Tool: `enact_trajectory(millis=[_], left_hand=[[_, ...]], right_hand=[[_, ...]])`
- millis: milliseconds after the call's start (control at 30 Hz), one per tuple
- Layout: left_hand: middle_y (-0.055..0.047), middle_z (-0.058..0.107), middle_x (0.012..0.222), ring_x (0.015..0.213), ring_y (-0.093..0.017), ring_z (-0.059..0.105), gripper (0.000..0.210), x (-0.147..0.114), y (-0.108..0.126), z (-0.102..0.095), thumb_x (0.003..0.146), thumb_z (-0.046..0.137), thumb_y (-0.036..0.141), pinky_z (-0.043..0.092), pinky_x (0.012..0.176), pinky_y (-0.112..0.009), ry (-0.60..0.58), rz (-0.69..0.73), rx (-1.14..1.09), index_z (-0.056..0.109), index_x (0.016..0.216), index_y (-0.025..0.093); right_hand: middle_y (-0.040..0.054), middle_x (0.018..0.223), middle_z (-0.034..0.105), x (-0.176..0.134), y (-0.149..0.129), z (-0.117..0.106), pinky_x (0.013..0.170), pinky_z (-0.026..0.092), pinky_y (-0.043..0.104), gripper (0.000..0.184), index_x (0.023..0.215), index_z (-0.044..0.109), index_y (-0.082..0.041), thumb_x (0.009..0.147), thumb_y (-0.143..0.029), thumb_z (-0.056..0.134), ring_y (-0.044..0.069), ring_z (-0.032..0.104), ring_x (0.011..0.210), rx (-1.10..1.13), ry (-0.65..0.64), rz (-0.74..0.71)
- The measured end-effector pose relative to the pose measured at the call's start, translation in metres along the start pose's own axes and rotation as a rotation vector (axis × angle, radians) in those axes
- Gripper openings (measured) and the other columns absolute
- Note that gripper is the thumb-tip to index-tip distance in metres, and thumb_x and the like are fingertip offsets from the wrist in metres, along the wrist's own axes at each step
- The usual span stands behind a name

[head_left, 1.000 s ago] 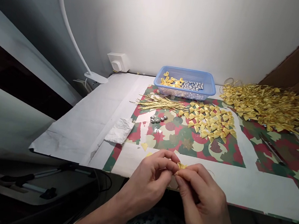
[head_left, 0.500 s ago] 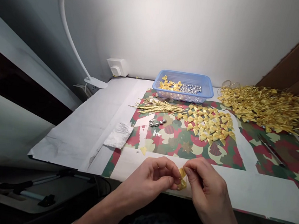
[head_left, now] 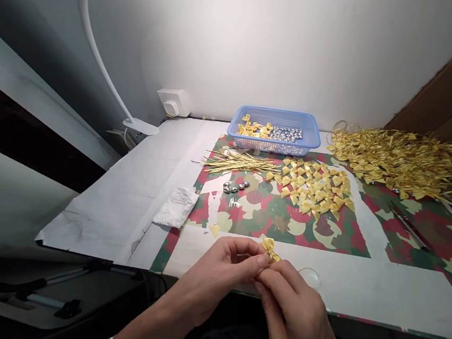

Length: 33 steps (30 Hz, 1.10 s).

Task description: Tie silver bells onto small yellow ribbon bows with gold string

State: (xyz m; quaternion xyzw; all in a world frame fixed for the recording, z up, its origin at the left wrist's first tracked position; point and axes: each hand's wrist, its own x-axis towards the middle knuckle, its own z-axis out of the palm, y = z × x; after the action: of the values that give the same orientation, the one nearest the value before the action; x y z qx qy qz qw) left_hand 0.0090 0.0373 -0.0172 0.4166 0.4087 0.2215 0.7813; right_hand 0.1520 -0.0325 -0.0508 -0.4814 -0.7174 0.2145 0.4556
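Observation:
My left hand (head_left: 224,270) pinches a small gold ribbon bow (head_left: 269,245) between thumb and index finger, just over the table's front edge. Close against it, my right hand (head_left: 296,304) has its fingers pressed together below the bow. A thin gold cord (head_left: 311,271) curves out in a loop behind the right knuckles; its other end is hidden by the fingers. Ahead lie rows of gold bows (head_left: 316,186), a bundle of gold cords (head_left: 240,162) and several silver bells (head_left: 234,187) on patterned paper.
A blue basket (head_left: 273,147) with bows and silver bells stands by the wall. To its right is a heap of finished-looking gold bows with cords (head_left: 403,160). A folded white tissue (head_left: 176,207), a pen (head_left: 410,227) and a clip lamp (head_left: 141,126) are also here.
Both hands have come together, the right one moving left and down. The bow has risen above the left fingertips, and a cord loop now shows beside my right hand.

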Motion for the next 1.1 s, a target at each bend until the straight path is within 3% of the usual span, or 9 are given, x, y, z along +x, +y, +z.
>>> enact_trajectory(millis=[100, 233, 300, 367, 433, 500, 633, 800, 1100], left_hand=[[-0.001, 0.062, 0.078, 0.073, -0.012, 0.053, 0.022, 0.001, -0.001, -0.004, 0.086, 0.071, 0.033, 0.043, 0.074, -0.024, 0.037, 0.017, 0.002, 0.067, 0.079, 0.013], [-0.002, 0.062, 0.076, 0.074, -0.014, 0.052, 0.024, 0.000, 0.000, -0.005, 0.086, 0.071, 0.034, 0.041, 0.072, -0.025, 0.058, 0.023, 0.119, 0.065, 0.077, 0.013], [-0.002, 0.062, 0.075, 0.075, -0.015, 0.051, 0.026, -0.001, 0.001, -0.005, 0.086, 0.070, 0.036, 0.039, 0.071, -0.026, 0.053, 0.014, 0.151, 0.064, 0.076, 0.013], [-0.002, 0.061, 0.075, 0.075, -0.015, 0.050, 0.027, -0.001, 0.001, -0.005, 0.085, 0.070, 0.037, 0.037, 0.070, -0.026, 0.033, 0.007, 0.160, 0.064, 0.077, 0.012], [-0.001, 0.059, 0.075, 0.075, -0.015, 0.049, 0.026, -0.002, 0.001, -0.006, 0.083, 0.072, 0.036, 0.036, 0.070, -0.026, 0.014, 0.010, 0.154, 0.063, 0.077, 0.012], [-0.001, 0.058, 0.075, 0.075, -0.015, 0.047, 0.025, -0.002, 0.001, -0.006, 0.083, 0.072, 0.035, 0.036, 0.070, -0.026, 0.004, 0.021, 0.152, 0.063, 0.076, 0.012], [-0.001, 0.057, 0.077, 0.076, -0.015, 0.047, 0.024, 0.000, 0.000, -0.006, 0.085, 0.070, 0.035, 0.037, 0.071, -0.027, 0.011, 0.064, 0.191, 0.062, 0.078, 0.013], [-0.001, 0.056, 0.078, 0.076, -0.016, 0.048, 0.023, 0.001, -0.005, -0.005, 0.090, 0.063, 0.035, 0.039, 0.070, -0.028, 0.032, 0.126, 0.315, 0.060, 0.079, 0.015], [-0.002, 0.061, 0.081, 0.079, -0.019, 0.055, 0.023, -0.002, -0.008, -0.008, 0.093, 0.057, 0.034, 0.045, 0.072, -0.030, 0.061, 0.169, 0.456, 0.060, 0.078, 0.017]], right_hand=[[0.0067, 0.099, 0.062, -0.002, 0.000, -0.013, 0.079, 0.055, 0.022, 0.033, 0.116, 0.057, -0.020, 0.095, -0.002, 0.039, 0.014, 0.064, 0.089, 0.071, -0.085, 0.003], [0.0009, 0.095, 0.063, 0.001, 0.005, -0.030, 0.063, 0.052, 0.015, 0.042, 0.129, 0.051, -0.027, 0.097, -0.006, 0.034, 0.007, 0.059, 0.064, 0.073, 0.005, 0.120], [-0.0017, 0.086, 0.064, 0.005, 0.010, -0.031, 0.061, 0.051, 0.013, 0.035, 0.127, 0.048, -0.025, 0.099, -0.009, 0.034, 0.005, 0.059, 0.059, 0.066, 0.070, 0.188], [-0.0039, 0.076, 0.063, 0.010, 0.014, -0.029, 0.060, 0.050, 0.012, 0.021, 0.112, 0.050, -0.023, 0.101, -0.012, 0.036, 0.005, 0.060, 0.057, 0.059, 0.071, 0.214], [-0.0046, 0.070, 0.060, 0.015, 0.016, -0.027, 0.058, 0.049, 0.013, 0.016, 0.095, 0.052, -0.023, 0.100, -0.012, 0.040, 0.006, 0.059, 0.058, 0.018, 0.054, 0.177], [-0.0012, 0.077, 0.059, 0.019, 0.016, -0.026, 0.062, 0.050, 0.015, 0.018, 0.092, 0.059, -0.022, 0.097, -0.010, 0.046, 0.008, 0.060, 0.066, -0.044, 0.079, 0.095], [0.0041, 0.089, 0.056, 0.020, 0.017, -0.027, 0.065, 0.051, 0.016, 0.025, 0.104, 0.071, -0.019, 0.093, -0.005, 0.053, 0.010, 0.060, 0.075, -0.105, 0.101, 0.009], [0.0051, 0.091, 0.058, 0.013, 0.022, -0.021, 0.068, 0.050, 0.016, 0.045, 0.122, 0.066, -0.016, 0.090, 0.005, 0.041, 0.010, 0.060, 0.079, -0.189, 0.079, -0.064], [0.0079, 0.087, 0.057, 0.012, 0.028, -0.011, 0.076, 0.043, 0.033, 0.019, 0.097, 0.061, -0.013, 0.093, 0.000, 0.047, 0.020, 0.051, 0.083, -0.401, 0.070, -0.113]])
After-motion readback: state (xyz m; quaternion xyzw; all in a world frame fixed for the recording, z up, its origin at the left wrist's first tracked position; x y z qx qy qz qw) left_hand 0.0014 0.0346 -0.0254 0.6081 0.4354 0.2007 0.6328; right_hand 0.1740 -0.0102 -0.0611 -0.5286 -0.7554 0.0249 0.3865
